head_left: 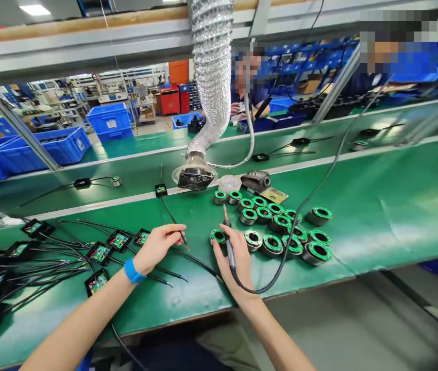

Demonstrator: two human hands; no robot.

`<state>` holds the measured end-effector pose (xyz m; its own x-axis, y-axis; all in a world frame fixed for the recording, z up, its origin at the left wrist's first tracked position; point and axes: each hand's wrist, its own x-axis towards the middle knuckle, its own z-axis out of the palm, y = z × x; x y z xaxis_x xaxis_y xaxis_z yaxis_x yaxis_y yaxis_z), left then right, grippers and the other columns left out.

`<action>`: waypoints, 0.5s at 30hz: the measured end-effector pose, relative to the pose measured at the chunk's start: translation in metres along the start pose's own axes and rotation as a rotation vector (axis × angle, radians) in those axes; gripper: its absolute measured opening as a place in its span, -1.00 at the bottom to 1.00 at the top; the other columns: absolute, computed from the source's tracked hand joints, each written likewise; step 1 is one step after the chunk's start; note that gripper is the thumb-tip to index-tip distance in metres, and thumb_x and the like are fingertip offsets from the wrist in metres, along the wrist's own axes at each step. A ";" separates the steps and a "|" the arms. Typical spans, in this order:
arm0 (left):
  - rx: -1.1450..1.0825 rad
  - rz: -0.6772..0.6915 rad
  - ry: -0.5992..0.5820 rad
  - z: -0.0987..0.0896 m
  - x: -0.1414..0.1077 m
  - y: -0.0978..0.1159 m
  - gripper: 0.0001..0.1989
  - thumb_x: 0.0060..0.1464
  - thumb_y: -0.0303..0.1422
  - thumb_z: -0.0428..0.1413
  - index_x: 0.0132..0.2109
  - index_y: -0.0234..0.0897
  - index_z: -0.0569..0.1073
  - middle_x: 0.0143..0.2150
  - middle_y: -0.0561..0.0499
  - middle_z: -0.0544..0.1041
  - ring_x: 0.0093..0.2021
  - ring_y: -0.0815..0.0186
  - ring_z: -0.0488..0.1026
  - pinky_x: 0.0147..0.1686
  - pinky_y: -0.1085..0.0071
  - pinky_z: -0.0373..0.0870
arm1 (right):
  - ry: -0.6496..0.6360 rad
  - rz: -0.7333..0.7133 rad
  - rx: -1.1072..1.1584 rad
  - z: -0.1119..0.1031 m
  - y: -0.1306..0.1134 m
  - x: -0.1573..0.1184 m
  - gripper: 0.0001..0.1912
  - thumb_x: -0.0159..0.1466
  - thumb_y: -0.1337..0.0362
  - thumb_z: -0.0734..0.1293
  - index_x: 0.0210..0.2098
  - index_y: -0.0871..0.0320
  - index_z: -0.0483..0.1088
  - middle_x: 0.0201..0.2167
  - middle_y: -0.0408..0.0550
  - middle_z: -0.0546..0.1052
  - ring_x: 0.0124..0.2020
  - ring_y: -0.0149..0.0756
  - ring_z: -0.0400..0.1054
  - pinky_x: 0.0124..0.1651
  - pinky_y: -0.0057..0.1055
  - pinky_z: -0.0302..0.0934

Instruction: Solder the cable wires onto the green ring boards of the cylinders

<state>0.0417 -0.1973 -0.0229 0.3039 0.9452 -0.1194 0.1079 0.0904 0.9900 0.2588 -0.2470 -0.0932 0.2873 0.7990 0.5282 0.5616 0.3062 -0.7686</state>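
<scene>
My left hand (pixel 161 248), with a blue band at the wrist, pinches a black cable (pixel 171 215) close to its red-tipped end. That cable runs up to a small black box with a green circuit board (pixel 161 190) at the back of the bench. In my right hand (pixel 238 257) is a soldering iron (pixel 229 242), its tip pointing up and away from me. The same hand's fingers touch a round motor stator with a green ring board (pixel 217 236). More such stators (pixel 281 223) stand in a group just to the right.
Several black boxes with boards and cables (pixel 101 252) crowd the left bench. A silver duct (pixel 211 67) with a fan (pixel 196 178) hangs ahead. The soldering stand (pixel 256 180) is behind the stators. The iron's cord (pixel 319 185) arcs rightward. A co-worker (pixel 248 77) sits opposite.
</scene>
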 end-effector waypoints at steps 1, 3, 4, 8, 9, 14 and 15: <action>0.005 -0.007 0.004 0.001 -0.001 0.003 -0.55 0.08 -0.14 0.33 0.04 -0.34 0.64 -0.12 -0.16 0.65 -0.20 0.25 0.55 -0.07 0.28 0.49 | 0.013 -0.008 -0.002 0.000 0.000 0.001 -0.65 0.46 0.19 0.25 0.21 0.06 0.35 0.07 0.08 0.46 0.10 -0.11 0.43 0.16 -0.13 0.38; 0.036 -0.018 0.028 0.004 -0.002 0.010 -0.52 0.06 -0.11 0.33 0.03 -0.35 0.64 -0.17 -0.16 0.65 -0.21 0.23 0.56 -0.08 0.28 0.49 | 0.028 -0.045 0.001 0.001 -0.001 0.002 -0.65 0.46 0.23 0.26 0.21 0.06 0.35 0.07 0.07 0.46 0.11 -0.13 0.43 0.19 -0.15 0.36; 0.060 -0.024 0.047 0.005 -0.002 0.014 -0.51 0.05 -0.09 0.34 0.02 -0.33 0.64 -0.20 -0.15 0.65 -0.23 0.21 0.56 -0.10 0.28 0.49 | 0.031 -0.066 0.007 0.001 -0.001 0.003 -0.65 0.46 0.25 0.26 0.21 0.06 0.35 0.07 0.07 0.46 0.12 -0.15 0.43 0.21 -0.16 0.35; 0.166 -0.024 0.111 -0.002 -0.001 0.030 -0.51 -0.06 0.00 0.37 -0.08 -0.24 0.66 -0.31 -0.08 0.63 -0.32 0.18 0.57 -0.19 0.27 0.51 | 0.058 -0.087 0.005 0.007 0.000 0.007 -0.62 0.43 0.35 0.24 0.22 0.05 0.35 0.06 0.05 0.47 0.09 -0.19 0.46 0.16 -0.25 0.40; 0.195 -0.018 0.117 -0.008 0.000 0.033 -0.50 -0.08 0.02 0.37 -0.09 -0.22 0.66 -0.32 -0.07 0.63 -0.34 0.17 0.57 -0.23 0.27 0.52 | 0.076 -0.088 -0.003 0.009 0.001 0.008 -0.61 0.42 0.36 0.25 0.22 0.05 0.35 0.06 0.05 0.48 0.07 -0.20 0.48 0.14 -0.26 0.41; 0.363 0.018 0.222 -0.062 0.004 0.057 -0.44 -0.17 0.10 0.36 -0.09 -0.15 0.68 -0.18 -0.09 0.68 -0.23 0.11 0.60 -0.24 0.31 0.55 | 0.086 -0.060 0.008 0.014 0.005 0.011 -0.57 0.40 0.40 0.25 0.23 0.02 0.35 0.06 0.03 0.48 0.03 -0.21 0.50 0.11 -0.30 0.44; 0.398 0.032 0.246 -0.076 0.003 0.065 -0.45 -0.16 0.09 0.35 -0.09 -0.15 0.68 -0.17 -0.08 0.68 -0.22 0.11 0.60 -0.20 0.32 0.56 | 0.079 -0.057 0.019 0.014 0.006 0.010 -0.57 0.40 0.39 0.25 0.24 0.01 0.35 0.06 0.03 0.47 0.04 -0.21 0.50 0.11 -0.29 0.44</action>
<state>-0.0222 -0.1654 0.0464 0.0850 0.9962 -0.0202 0.4714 -0.0223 0.8817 0.2539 -0.2297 -0.0975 0.3161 0.7370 0.5975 0.5641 0.3603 -0.7429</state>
